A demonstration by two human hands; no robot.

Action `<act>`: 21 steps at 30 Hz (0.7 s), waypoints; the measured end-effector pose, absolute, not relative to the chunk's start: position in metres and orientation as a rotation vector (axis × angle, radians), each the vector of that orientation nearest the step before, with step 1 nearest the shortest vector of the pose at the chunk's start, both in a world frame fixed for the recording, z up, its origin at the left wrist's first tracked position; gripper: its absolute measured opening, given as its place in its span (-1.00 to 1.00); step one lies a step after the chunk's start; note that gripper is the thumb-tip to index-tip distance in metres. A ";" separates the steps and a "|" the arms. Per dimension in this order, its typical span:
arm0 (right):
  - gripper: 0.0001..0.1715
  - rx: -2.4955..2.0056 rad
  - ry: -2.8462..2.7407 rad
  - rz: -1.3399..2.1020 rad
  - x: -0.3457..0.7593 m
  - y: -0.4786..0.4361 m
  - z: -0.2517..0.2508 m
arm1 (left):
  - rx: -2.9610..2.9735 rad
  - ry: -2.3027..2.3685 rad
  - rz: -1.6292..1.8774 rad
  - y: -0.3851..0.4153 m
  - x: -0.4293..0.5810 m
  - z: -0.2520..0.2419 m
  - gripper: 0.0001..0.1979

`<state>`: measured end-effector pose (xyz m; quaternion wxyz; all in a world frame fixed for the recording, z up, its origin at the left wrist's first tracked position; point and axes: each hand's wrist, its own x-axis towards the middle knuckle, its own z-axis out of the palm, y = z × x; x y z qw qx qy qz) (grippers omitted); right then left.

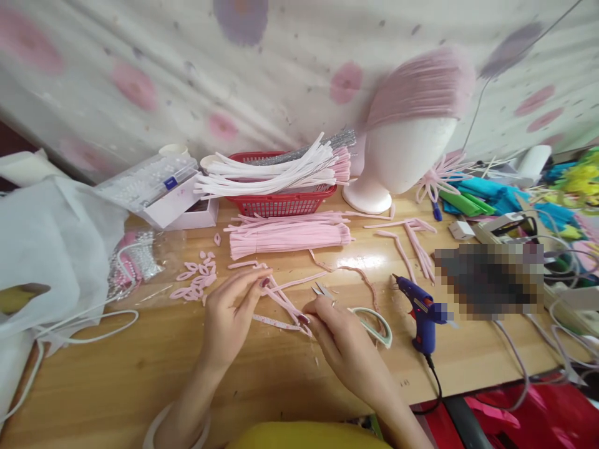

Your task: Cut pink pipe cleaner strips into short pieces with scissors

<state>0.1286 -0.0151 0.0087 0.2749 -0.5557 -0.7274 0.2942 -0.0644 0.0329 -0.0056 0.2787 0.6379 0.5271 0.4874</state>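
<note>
Grip pinched on pink stems (283,302), left hand (229,315) and right hand (340,332) face a red basket (281,204) topped with white stems (276,176).

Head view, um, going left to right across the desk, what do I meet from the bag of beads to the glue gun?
Bag of beads → small pink loops → left hand → right hand → blue glue gun.

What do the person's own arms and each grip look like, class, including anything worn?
The left forearm and right forearm show no sleeves. A white band circles the left one. The left grip and right grip have dark-painted nails, and a small ring sits on a right finger.
</note>
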 end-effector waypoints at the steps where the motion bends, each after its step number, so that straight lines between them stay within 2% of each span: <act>1: -0.77 -1.496 -1.925 0.803 0.128 -0.016 0.008 | 1.658 1.417 1.320 0.032 -0.064 -0.006 -0.84; 4: -0.76 -1.517 -1.846 0.816 0.129 -0.018 0.004 | 1.408 1.331 1.316 0.027 -0.068 -0.006 -0.77; 7: -0.74 -1.500 -1.798 0.815 0.131 -0.019 0.003 | 1.209 1.124 1.222 0.023 -0.076 -0.005 -0.50; 9: -0.73 -1.468 -1.767 0.838 0.132 -0.019 0.003 | 1.161 1.033 1.150 0.022 -0.080 -0.005 -0.43; 12: -0.70 -1.436 -1.740 0.924 0.131 -0.019 0.004 | 1.209 1.051 1.081 0.023 -0.076 -0.004 -0.46; 15: -0.69 -1.411 -1.739 1.002 0.130 -0.018 0.005 | 1.213 1.145 1.125 0.026 -0.062 -0.002 -0.60; 18: -0.70 -1.417 -1.745 0.995 0.131 -0.018 0.003 | 1.176 1.256 1.201 0.030 -0.052 0.002 -0.73; 21: -0.71 -1.464 -1.741 0.927 0.135 -0.017 0.001 | 1.126 1.312 1.290 0.035 -0.051 0.004 -0.75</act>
